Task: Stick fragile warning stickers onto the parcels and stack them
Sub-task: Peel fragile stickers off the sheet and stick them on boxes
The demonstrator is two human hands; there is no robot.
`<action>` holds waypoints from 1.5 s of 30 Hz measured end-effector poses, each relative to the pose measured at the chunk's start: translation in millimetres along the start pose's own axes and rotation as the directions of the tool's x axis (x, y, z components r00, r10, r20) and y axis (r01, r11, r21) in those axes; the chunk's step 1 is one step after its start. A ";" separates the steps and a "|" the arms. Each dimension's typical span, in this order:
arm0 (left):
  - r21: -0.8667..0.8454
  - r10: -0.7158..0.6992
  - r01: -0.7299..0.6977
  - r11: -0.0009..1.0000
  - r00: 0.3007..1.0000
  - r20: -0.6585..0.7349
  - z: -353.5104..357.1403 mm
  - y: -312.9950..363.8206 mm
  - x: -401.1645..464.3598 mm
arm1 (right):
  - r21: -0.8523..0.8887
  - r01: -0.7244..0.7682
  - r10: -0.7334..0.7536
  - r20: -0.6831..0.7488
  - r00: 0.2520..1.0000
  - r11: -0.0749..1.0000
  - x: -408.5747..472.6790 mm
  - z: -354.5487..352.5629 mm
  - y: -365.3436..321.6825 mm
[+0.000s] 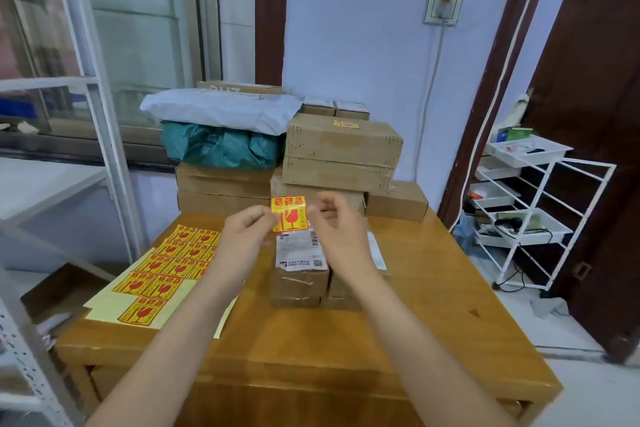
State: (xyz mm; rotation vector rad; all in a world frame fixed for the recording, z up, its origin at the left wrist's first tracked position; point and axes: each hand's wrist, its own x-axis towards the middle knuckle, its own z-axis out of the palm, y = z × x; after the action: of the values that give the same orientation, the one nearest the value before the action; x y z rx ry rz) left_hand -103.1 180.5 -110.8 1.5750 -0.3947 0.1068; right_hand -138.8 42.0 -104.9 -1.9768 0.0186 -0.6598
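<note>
Holding a peeled sticker up, left hand pinched it; right hand hovered w/ fingers loosely curled, empty. Next, probably: press it flat onto small parcel below.

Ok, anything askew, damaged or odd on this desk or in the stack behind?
Little stands out. The green bag in the stack is crumpled, and the white bag on it overhangs. The left hand pinches a sticker above the parcel; the right hand is beside it.

bare tabletop right, sticker sheet left, stacked boxes behind
</note>
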 end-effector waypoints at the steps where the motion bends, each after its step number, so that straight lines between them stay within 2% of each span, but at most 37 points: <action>1: 0.022 0.008 -0.009 1.000 0.999 0.039 3.9 0.7 2.9 | -0.010 -0.001 0.001 0.022 1.000 1.000 5.6 -5.0 1.1; 6: 0.117 0.000 -0.011 0.993 0.995 0.095 11.3 1.1 20.9 | -0.135 0.015 0.004 0.138 0.990 0.991 27.8 -14.7 3.2; 8: 0.212 0.005 -0.023 0.977 0.996 0.086 10.0 -2.6 27.3 | -0.179 0.019 0.012 0.166 0.986 0.984 35.1 -14.6 4.6; 16: 0.538 0.003 -0.073 0.840 0.992 0.128 7.0 -21.4 32.3 | -0.298 -0.027 0.117 0.289 0.950 0.954 39.2 -8.8 32.3; 24: 0.557 -0.016 -0.049 0.829 0.994 0.112 7.3 -30.9 29.8 | -0.415 0.035 0.106 0.314 0.944 0.909 37.0 -0.3 43.8; 34: 0.591 0.044 -0.108 0.800 0.992 0.122 5.4 -42.8 28.6 | -0.539 0.106 0.079 0.308 0.948 0.836 30.9 2.6 47.8; 45: 0.569 0.045 -0.074 0.819 0.997 0.065 12.4 -50.2 29.0 | -0.556 0.113 0.086 0.318 0.944 0.823 29.1 5.3 48.9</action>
State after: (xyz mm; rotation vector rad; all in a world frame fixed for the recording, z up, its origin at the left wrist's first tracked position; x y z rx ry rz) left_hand -62.4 162.8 -150.1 2.1670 -0.4784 0.2551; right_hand -98.8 14.0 -134.5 -2.6561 -0.0046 -0.3345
